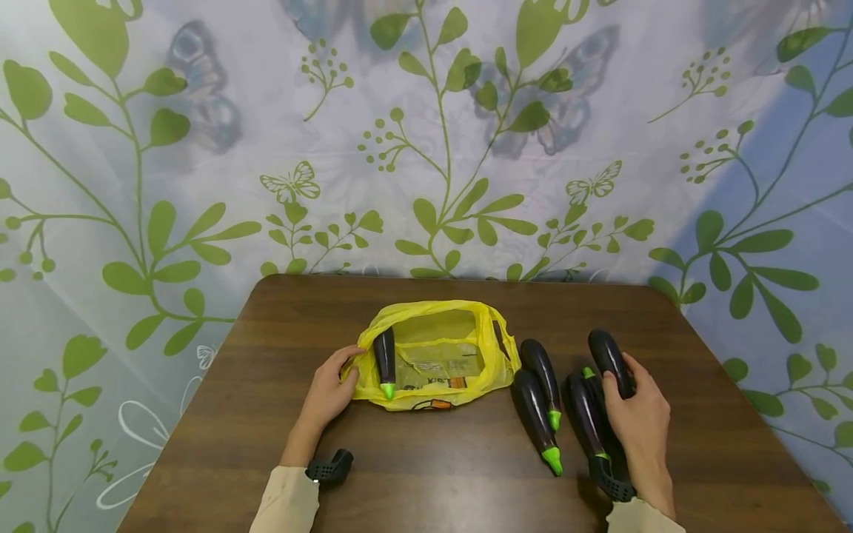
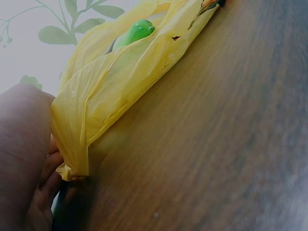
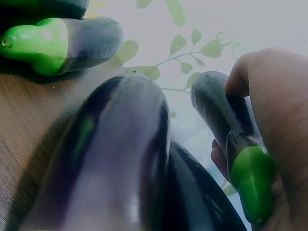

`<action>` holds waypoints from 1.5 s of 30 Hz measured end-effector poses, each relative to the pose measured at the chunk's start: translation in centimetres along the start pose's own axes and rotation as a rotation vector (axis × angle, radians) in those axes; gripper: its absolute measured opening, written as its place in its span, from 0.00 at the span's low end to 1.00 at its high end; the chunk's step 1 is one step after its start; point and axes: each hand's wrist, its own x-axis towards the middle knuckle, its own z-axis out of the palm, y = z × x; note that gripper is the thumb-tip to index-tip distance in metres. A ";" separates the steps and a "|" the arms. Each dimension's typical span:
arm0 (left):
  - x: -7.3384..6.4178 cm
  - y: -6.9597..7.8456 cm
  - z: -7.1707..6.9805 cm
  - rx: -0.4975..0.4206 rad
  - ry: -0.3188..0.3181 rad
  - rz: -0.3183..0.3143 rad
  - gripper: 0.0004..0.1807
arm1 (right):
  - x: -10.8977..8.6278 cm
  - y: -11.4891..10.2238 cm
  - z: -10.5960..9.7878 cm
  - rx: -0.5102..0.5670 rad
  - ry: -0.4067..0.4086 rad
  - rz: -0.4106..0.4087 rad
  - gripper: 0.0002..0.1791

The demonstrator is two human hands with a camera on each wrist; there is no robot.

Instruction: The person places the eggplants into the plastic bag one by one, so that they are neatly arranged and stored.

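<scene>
A yellow plastic bag lies on the table with its mouth spread wide. Inside it, at the left, is one dark eggplant with a green stem end; that green end also shows in the left wrist view. My left hand grips the bag's left edge between thumb and fingers. Over at the right, my right hand holds another eggplant, thumb on one side and fingers on the other. Close beside that hand lie two more eggplants, partly overlapping each other.
Two eggplants lie side by side just right of the bag, green ends toward me. The brown wooden table ends at the back against a curtain with leaves and butterflies. Each wrist wears a black strap.
</scene>
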 end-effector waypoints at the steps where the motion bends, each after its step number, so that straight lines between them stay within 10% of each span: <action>1: 0.0 0.0 0.0 0.000 -0.001 0.000 0.17 | 0.0 0.0 0.0 -0.004 -0.001 0.003 0.29; 45: 0.0 0.0 -0.1 0.003 -0.004 -0.009 0.17 | 0.0 -0.1 0.1 -0.019 -0.056 0.002 0.30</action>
